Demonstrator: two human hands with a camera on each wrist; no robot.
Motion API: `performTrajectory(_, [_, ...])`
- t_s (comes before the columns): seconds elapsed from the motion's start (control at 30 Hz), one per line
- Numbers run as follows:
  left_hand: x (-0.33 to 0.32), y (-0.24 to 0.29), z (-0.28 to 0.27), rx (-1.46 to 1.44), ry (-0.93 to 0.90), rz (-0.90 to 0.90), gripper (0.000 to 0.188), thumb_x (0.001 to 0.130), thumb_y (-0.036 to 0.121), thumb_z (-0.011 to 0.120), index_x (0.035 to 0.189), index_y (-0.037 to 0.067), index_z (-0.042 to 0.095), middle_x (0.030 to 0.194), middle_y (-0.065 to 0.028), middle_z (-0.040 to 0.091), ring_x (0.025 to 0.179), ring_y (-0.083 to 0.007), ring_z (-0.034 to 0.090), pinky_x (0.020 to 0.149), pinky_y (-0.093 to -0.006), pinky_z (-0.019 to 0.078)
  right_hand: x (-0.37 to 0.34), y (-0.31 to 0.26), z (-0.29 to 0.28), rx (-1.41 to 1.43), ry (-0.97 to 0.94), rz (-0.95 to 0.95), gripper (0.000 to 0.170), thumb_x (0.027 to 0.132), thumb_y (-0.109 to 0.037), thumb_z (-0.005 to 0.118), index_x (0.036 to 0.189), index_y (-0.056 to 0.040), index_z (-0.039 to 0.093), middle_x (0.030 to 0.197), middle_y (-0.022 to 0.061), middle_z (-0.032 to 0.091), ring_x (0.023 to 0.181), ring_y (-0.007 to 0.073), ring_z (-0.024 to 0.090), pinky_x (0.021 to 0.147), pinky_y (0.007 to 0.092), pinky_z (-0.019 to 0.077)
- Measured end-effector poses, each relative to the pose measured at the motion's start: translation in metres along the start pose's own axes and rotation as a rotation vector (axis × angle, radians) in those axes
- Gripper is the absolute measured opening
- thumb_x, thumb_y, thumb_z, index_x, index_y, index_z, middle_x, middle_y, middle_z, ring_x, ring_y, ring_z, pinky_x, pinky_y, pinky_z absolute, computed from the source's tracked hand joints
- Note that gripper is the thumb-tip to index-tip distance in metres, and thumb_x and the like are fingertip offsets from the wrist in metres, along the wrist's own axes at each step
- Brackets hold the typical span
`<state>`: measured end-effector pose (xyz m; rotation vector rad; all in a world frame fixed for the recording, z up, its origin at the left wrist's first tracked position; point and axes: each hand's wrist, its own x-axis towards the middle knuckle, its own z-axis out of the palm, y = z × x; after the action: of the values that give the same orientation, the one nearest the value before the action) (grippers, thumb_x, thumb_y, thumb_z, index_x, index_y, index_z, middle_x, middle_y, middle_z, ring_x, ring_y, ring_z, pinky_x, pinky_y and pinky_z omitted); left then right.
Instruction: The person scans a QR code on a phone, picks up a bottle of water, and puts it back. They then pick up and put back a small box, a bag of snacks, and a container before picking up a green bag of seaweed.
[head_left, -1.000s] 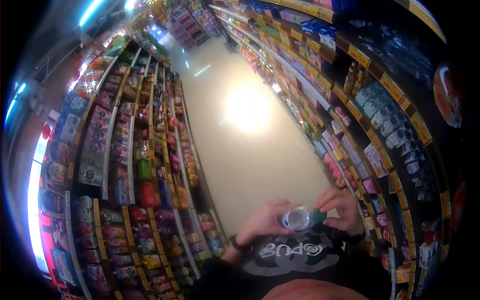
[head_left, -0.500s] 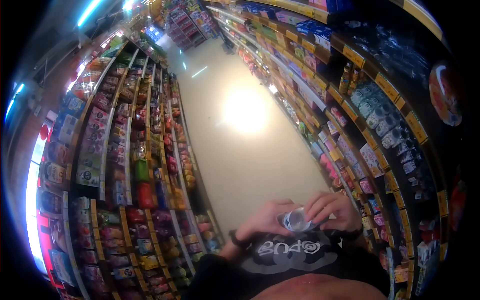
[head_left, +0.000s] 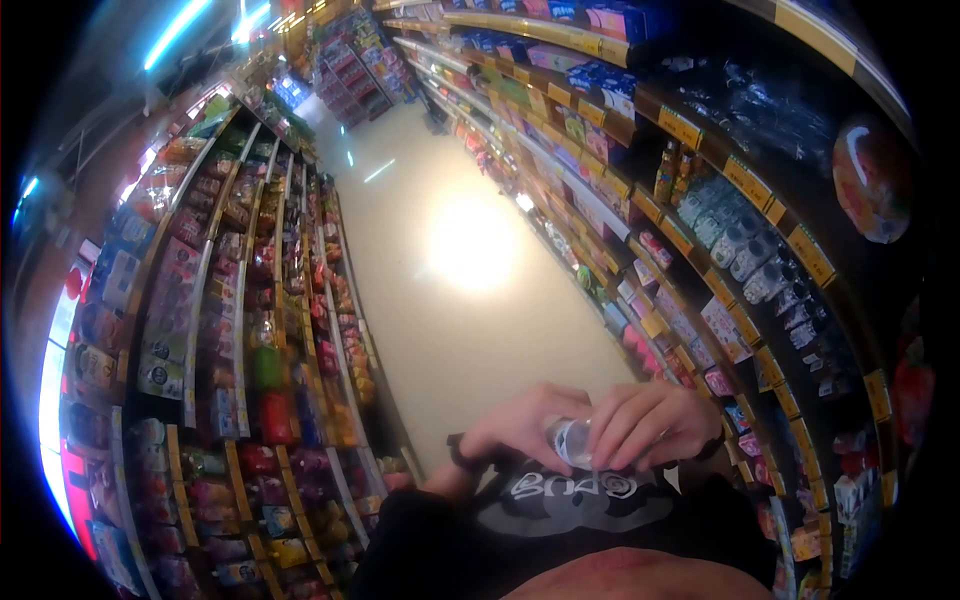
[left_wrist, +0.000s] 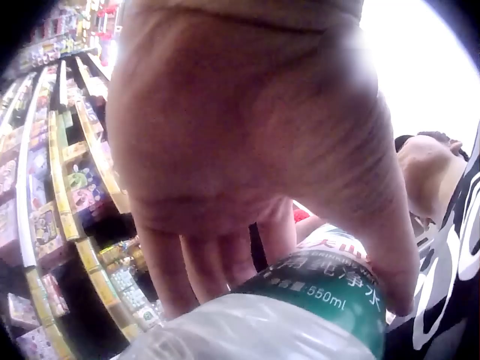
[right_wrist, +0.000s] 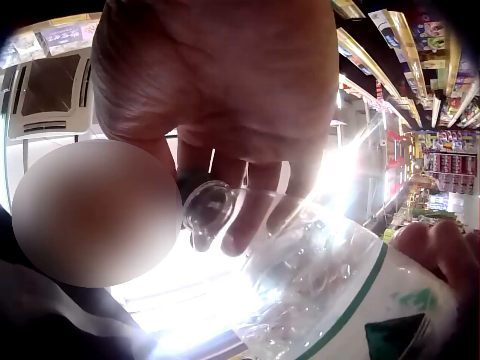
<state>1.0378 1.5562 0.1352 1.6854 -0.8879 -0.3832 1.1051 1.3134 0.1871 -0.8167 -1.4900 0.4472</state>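
A clear plastic water bottle is held tilted in front of the chest. My left hand grips its body, thumb on one side and fingers on the other, as the left wrist view shows around the green and white label marked 550ml. My right hand curls its fingers over the bottle's top end and hides the cap in the head view. In the right wrist view the fingers lie around the clear neck, where a dark edge shows close under the palm.
Shelves of packaged goods line the left side of the aisle. More shelves with yellow price tags and clear jars run along the right. A pale shiny floor stretches ahead to a red display rack.
The right hand pinched a green cap with its fingertips earlier; its fingers now fold over the bottle's top and cover the cap. The left hand keeps its grip, and the view has shifted slightly.
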Motion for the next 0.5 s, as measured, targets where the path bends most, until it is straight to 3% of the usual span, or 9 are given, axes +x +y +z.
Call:
performTrajectory(0.13, [0.012,-0.008,-0.016,0.065,0.012,0.006,0.055,0.064,0.027,0.093,0.11,0.004,0.073,0.092,-0.0116,0.066,0.086,-0.0304,0.066,0.075,-0.0363,0.0513,-0.001,0.002,-0.004,-0.093,0.159,-0.001,0.021,0.089,-0.012,0.077,0.104,0.0022,0.073,0.105,0.0205,0.074,0.098,0.0373,0.07,0.089,0.048,0.0512])
performTrajectory(0.33, [0.022,0.003,-0.038,0.185,0.134,-0.058,0.062,0.064,0.029,0.094,0.116,0.004,0.071,0.094,-0.0109,0.067,0.086,-0.0279,0.066,0.079,-0.0336,0.0511,-0.012,0.019,-0.012,-0.201,0.58,0.039,0.023,0.088,-0.005,0.074,0.11,0.0035,0.072,0.109,0.0227,0.072,0.103,0.0331,0.069,0.091,0.0424,0.0522])
performTrajectory(0.37, [0.02,-0.002,-0.039,0.192,0.162,-0.062,0.062,0.064,0.029,0.094,0.117,0.005,0.072,0.094,-0.0107,0.067,0.086,-0.0273,0.066,0.079,-0.0337,0.0511,-0.016,0.02,-0.014,-0.259,0.608,0.116,0.027,0.089,-0.002,0.071,0.115,0.0033,0.07,0.111,0.0243,0.071,0.105,0.0317,0.068,0.094,0.0418,0.0521])
performTrajectory(0.5, [0.009,-0.013,-0.041,0.246,0.277,-0.17,0.063,0.063,0.029,0.093,0.118,0.007,0.072,0.092,-0.0102,0.068,0.086,-0.0253,0.066,0.079,-0.0338,0.051,-0.012,0.054,-0.008,-0.138,0.85,0.059,0.032,0.09,-0.002,0.07,0.121,0.0025,0.067,0.12,0.0226,0.068,0.106,0.0298,0.068,0.098,0.0397,0.0516])
